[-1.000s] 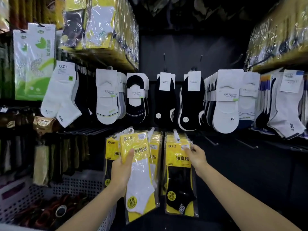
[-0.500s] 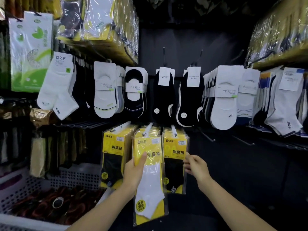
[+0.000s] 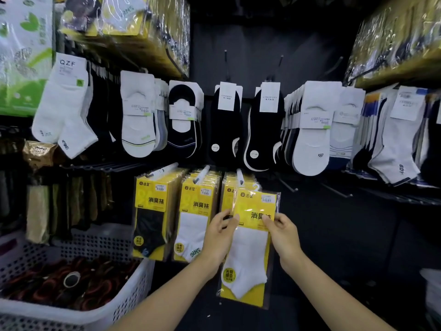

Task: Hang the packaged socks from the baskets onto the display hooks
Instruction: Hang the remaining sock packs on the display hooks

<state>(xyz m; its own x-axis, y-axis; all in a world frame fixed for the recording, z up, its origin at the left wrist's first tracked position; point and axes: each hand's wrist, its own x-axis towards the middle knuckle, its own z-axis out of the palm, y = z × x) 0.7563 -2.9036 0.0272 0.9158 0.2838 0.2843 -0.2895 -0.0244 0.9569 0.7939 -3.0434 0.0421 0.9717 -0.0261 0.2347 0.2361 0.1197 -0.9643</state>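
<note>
A white basket (image 3: 133, 280) sits low on the left; the left hand (image 3: 220, 237) curls its fingers (image 3: 223, 215) round the left edge of the yellow sock pack (image 3: 250, 249); the pack is upright between both hands, its top near a white hook (image 3: 239, 175); the right hand (image 3: 284, 235) pinches its right edge.

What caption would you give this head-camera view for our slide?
Left hand and right hand hold a yellow pack of white socks in front of a loaded display hook.
</note>
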